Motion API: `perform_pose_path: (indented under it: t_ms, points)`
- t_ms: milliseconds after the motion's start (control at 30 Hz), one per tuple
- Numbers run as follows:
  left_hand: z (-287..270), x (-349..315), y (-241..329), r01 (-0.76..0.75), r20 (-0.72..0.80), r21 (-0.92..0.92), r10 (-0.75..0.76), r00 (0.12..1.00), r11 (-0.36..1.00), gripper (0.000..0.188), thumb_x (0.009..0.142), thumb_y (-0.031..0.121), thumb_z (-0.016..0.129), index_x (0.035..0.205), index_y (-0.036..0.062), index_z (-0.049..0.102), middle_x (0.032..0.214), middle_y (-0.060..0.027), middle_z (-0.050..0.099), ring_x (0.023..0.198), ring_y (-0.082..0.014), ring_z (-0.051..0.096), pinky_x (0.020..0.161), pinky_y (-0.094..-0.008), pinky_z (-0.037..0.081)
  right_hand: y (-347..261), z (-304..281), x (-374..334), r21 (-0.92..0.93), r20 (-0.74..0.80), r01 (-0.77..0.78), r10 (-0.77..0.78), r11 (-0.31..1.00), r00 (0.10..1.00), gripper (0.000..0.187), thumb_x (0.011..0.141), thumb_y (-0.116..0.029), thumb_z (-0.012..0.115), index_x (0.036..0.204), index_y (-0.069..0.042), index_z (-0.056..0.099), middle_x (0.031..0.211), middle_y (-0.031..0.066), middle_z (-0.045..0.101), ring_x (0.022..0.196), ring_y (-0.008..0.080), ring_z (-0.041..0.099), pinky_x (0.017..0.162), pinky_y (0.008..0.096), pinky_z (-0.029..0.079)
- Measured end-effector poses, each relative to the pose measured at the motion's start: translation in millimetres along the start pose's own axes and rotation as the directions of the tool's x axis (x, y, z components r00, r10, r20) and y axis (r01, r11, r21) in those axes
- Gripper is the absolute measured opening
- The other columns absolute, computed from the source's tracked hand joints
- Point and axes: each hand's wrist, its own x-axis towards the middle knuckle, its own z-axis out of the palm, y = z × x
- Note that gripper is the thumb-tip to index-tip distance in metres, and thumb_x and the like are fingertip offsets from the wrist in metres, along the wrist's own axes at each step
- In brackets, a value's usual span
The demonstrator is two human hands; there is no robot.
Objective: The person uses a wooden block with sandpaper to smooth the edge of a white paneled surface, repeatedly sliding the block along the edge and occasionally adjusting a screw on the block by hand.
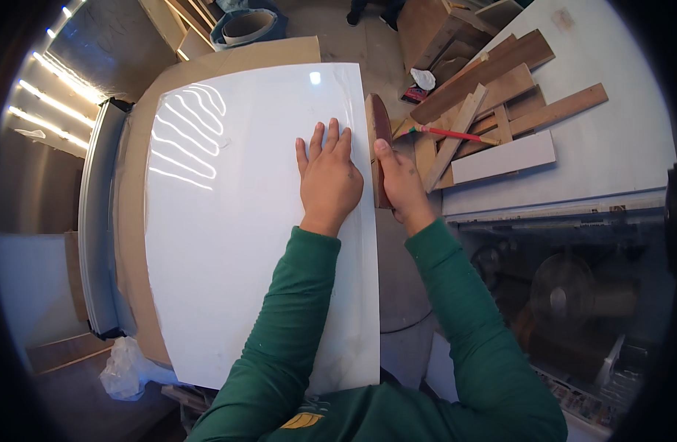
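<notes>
A large glossy white panel (235, 280) lies flat before me, with light strips mirrored in its upper left. My left hand (329, 180) rests palm down on it near the right edge, fingers spread and stretched out. Just off that edge, my right hand (403, 180) grips a long brown sanding block (377, 151), which stands on its side along the panel's edge. The thumb lies over the block's near face; the other fingers are mostly hidden behind it. Whether the block touches the edge is hard to make out.
Brown cardboard (136, 140) sticks out under the panel. On the right, a white table (611, 140) carries several wood offcuts (515, 81), a white strip (504, 158) and a red-handled brush (456, 134). A fan (563, 295) stands below it. A plastic bag (128, 368) hangs lower left.
</notes>
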Motion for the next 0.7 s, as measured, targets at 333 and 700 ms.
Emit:
perform_pose_path:
  t_ms: [333, 700]
  points:
    - [5, 1, -4, -0.014, -0.035, -0.018, 0.014, 0.999, 1.000, 0.041, 0.098, 0.008, 0.049, 0.136, 0.0090, 0.063, 0.152, -0.0101, 0.053, 0.147, -0.0304, 0.040, 0.125, -0.0521, 0.017, 19, -16, -112, -0.282, -0.037, 0.064, -0.078, 0.957, 0.996, 0.059, 0.103, -0.050, 0.057, 0.091, 0.008, 0.061, 0.079, 0.0185, 0.063, 0.076, 0.0229, 0.058, 0.072, 0.0386, 0.049]
    - [5, 2, -1, 0.021, 0.002, -0.086, -0.020, 1.000, 0.996, 0.041, 0.098, 0.009, 0.047, 0.137, 0.0069, 0.063, 0.154, -0.0118, 0.051, 0.149, -0.0294, 0.037, 0.126, -0.0505, 0.014, 64, -71, -265, 0.049, -0.080, -0.432, 0.434, 0.901, 0.897, 0.052, 0.107, -0.046, 0.054, 0.125, 0.002, 0.061, 0.119, 0.0084, 0.065, 0.106, 0.0155, 0.058, 0.094, 0.0313, 0.046]
